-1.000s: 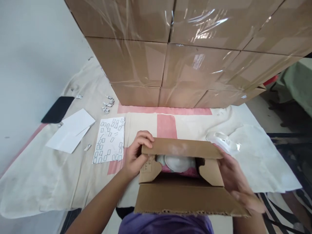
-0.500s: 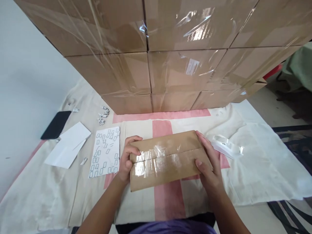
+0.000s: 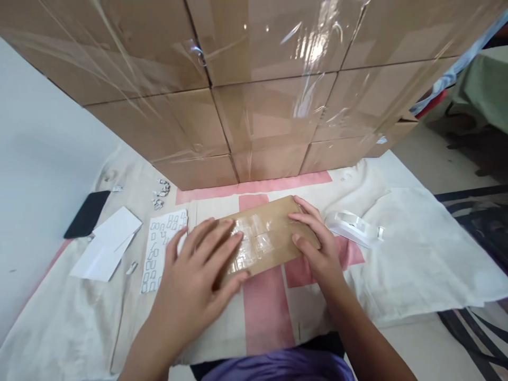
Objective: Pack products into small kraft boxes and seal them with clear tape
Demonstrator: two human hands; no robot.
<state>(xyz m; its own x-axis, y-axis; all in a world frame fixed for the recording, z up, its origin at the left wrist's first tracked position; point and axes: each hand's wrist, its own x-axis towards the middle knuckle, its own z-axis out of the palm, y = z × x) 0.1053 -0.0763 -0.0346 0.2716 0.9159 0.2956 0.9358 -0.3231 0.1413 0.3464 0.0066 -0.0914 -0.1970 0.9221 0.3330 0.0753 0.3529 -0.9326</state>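
A small brown cardboard box point(image 3: 270, 233) lies closed on the cream and pink cloth point(image 3: 416, 254), with clear tape over its top seam. My left hand point(image 3: 198, 280) lies flat on the box's left part, fingers stretched out and spread. My right hand point(image 3: 315, 246) curls over the box's right end, thumb on the near side, holding it. A clear tape dispenser point(image 3: 353, 225) sits just right of my right hand.
A tall stack of taped cardboard cartons point(image 3: 254, 90) stands right behind the box. To the left lie a sticker sheet point(image 3: 161, 248), white paper point(image 3: 107, 248), a black phone point(image 3: 86, 214) and paper scraps point(image 3: 159, 196). A white wall is at the left.
The box's flaps went from open to closed, and the box now lies flat on the cloth. My left hand let go of its edge and spread flat on top.
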